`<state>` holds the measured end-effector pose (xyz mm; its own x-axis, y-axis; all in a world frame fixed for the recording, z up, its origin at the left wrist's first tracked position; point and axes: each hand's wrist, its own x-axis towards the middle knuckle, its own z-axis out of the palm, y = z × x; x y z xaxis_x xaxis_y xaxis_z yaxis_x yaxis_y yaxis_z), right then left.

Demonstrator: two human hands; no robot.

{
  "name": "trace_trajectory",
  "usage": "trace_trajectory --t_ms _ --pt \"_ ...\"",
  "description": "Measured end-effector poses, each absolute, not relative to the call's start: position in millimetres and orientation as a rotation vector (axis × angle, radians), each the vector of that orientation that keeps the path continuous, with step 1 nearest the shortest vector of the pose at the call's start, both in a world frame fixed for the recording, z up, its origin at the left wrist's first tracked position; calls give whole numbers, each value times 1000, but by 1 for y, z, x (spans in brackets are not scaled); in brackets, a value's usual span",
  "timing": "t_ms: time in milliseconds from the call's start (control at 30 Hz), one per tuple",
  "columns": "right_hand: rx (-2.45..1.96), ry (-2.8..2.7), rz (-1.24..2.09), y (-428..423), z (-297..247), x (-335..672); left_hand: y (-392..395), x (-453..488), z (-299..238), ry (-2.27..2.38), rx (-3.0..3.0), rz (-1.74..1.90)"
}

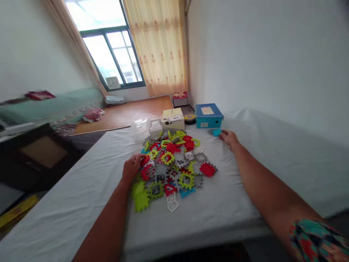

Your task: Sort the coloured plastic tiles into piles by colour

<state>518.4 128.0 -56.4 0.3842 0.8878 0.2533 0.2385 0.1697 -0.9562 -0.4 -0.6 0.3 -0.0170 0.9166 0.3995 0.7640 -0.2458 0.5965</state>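
A heap of interlocking plastic building tiles (160, 169) with toothed edges, in grey, red, lime green, blue and white, lies in the middle of the cloth-covered table. My left hand (132, 166) is at the heap's left edge, fingers curled in beside a red tile (144, 161); what its fingertips hold is hidden. Out to the right, my right hand (229, 139) pinches the edge of a blue tile (217, 132) in front of the blue box. A grey tile (210, 131) sits against that blue tile's left side; whether they are joined I cannot tell.
Behind the heap stand a clear plastic container (140, 127), a white container (156, 128), a yellow-and-white box (173, 119), a round dark tin (190, 119) and a blue box (209, 116). White cloth (89, 178) covers the table. A wall rises on the right.
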Motion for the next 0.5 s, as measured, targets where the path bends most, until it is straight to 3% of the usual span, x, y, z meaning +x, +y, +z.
trace_trajectory --t_ms 200,400,500 --pt "-1487 -1180 498 124 -52 518 -2 0 1 1813 2031 1142" --pt "-1746 -1730 -15 113 -46 505 -3 4 4 1805 2003 1179" --pt "-1870 -1767 -80 109 -47 501 -4 5 6 1820 2015 1185"
